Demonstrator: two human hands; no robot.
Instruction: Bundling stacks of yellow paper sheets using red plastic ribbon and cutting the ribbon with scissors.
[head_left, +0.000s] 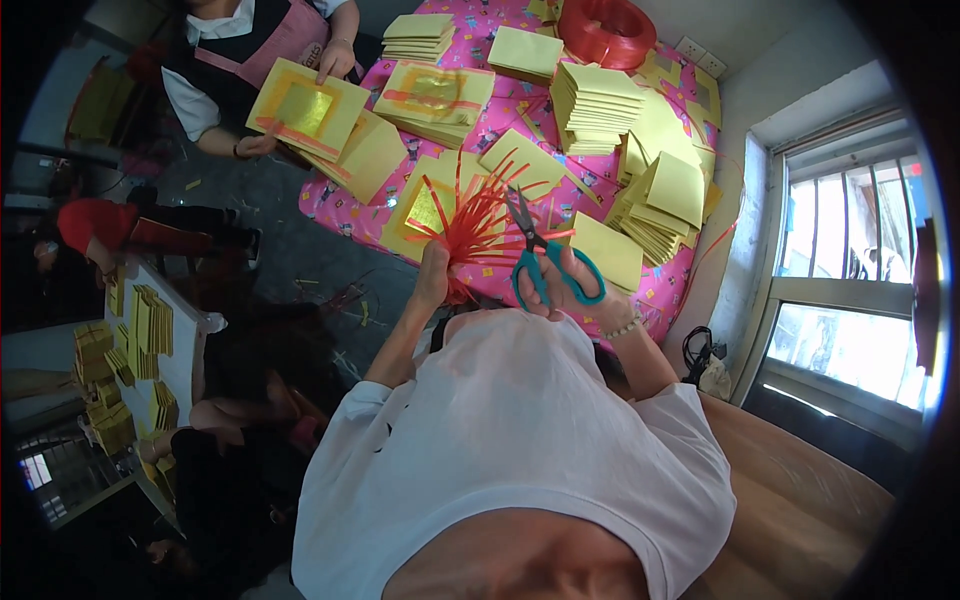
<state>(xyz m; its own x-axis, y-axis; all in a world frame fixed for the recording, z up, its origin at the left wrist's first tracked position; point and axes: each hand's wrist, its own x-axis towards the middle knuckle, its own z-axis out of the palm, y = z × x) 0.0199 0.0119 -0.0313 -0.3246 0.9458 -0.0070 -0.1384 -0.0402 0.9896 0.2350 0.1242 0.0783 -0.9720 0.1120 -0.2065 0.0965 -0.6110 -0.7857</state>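
The person's left hand [435, 275] is closed around the gathered end of the red strands [478, 225], which fan out over the near edge of the pink-covered table [345, 215]. Just to the right, the right hand [575, 285] grips teal-handled scissors [537, 243], blades pointing far. Good handling likely means holding the bunch tightly and keeping the blades clear of the left fingers.

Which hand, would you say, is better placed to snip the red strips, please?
The right hand, I would judge: it holds the scissors, pointing upward close by the red strips. The left hand is taken up with gripping those strips near their lower end.
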